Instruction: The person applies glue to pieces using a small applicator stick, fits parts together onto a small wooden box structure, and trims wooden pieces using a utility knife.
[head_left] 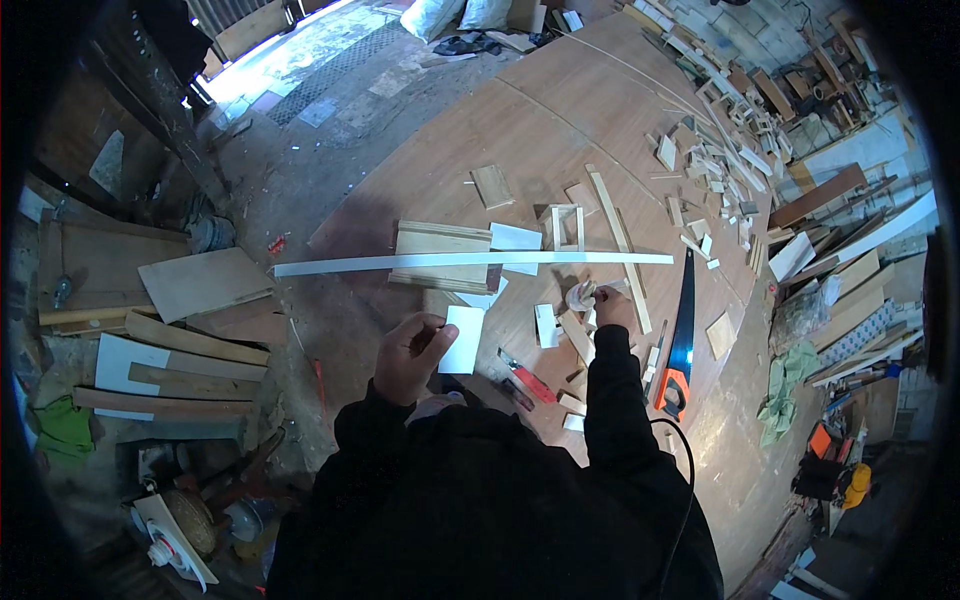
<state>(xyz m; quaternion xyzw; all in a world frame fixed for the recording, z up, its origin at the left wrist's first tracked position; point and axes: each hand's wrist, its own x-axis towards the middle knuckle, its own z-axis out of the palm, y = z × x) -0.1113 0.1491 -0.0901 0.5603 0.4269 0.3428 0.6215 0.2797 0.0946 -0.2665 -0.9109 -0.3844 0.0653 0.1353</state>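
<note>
Between the thumb and fingers of my left hand [408, 358] is a small white rectangular panel [462, 340], held upright. My right hand [612, 306] is closed at the rim of a small pale cup [579, 295]; what its fingers pinch is too small to make out. Beyond both hands a long white strip [450, 262] lies across a grooved wooden board [420, 240]. A little open wooden frame [563, 228] stands just past the strip. Below my hands lies a red utility knife [533, 383], with small wood blocks [572, 403] and another white piece [546, 326] near it.
A handsaw [680, 345] with an orange handle lies right of my right arm on the large brown work board [450, 150]. Wood offcuts [715, 180] are heaped at the far right. Boards [190, 365] are stacked at left. A black cable [690, 470] runs beside my right sleeve.
</note>
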